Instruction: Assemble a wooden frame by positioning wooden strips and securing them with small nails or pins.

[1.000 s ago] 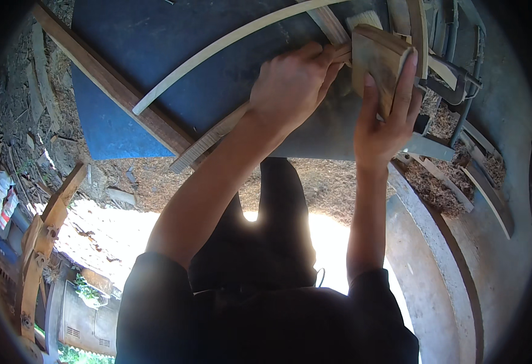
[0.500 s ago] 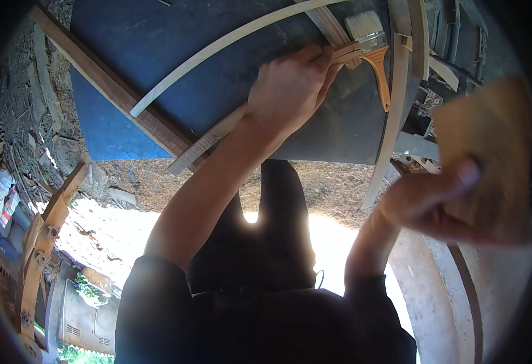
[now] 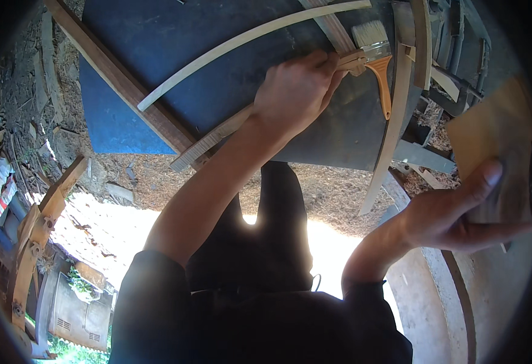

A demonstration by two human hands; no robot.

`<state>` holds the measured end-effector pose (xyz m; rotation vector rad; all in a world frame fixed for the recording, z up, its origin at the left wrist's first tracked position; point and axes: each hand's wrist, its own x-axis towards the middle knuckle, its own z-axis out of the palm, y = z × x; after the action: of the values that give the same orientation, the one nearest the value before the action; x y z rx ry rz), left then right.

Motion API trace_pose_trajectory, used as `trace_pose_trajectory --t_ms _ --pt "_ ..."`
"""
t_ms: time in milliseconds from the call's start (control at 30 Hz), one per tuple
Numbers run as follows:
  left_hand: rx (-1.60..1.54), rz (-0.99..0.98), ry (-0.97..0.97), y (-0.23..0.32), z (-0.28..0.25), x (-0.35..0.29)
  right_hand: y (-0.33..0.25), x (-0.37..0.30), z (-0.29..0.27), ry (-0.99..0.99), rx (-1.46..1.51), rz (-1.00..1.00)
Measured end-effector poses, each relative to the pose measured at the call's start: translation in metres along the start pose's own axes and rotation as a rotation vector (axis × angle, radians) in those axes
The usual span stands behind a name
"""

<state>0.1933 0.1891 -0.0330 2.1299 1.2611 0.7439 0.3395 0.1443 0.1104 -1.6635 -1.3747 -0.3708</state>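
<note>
My left hand (image 3: 296, 88) is closed around a narrow curved wooden strip (image 3: 222, 132), pressing it near its upper right end. That end lies close to a paintbrush (image 3: 380, 70) with an orange handle and pale bristles. At the right edge, my right hand (image 3: 454, 212) holds a flat tan wooden piece (image 3: 490, 128), its thumb lying across the face and its fingers along the lower side. The far edge of that piece runs into the dark rim of the picture. A longer pale curved strip (image 3: 235, 45) lies beyond my left hand.
Under the strips is a dark blue-black tabletop (image 3: 117, 130), with a brown wooden bar (image 3: 120, 76) slanting across its left. Curved planks (image 3: 397, 115) border it on the right. Wood shavings (image 3: 333, 188) cover the ground below. A notched timber frame (image 3: 41, 236) stands at left.
My right hand has shifted a little right with the wooden piece, its fingers straighter. My left hand keeps hold of the curved strip; the whole view has shifted slightly.
</note>
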Motion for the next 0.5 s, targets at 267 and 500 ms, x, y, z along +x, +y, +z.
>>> trace_pose_trajectory --t_ms 267,500 --pt "-0.015 -0.011 -0.024 0.003 -0.001 0.004 0.046 -0.058 0.032 -0.534 -0.192 -0.016" --pt "0.008 0.011 0.029 0.002 0.001 0.001 0.019 -0.009 0.007 -0.276 0.059 -0.054"
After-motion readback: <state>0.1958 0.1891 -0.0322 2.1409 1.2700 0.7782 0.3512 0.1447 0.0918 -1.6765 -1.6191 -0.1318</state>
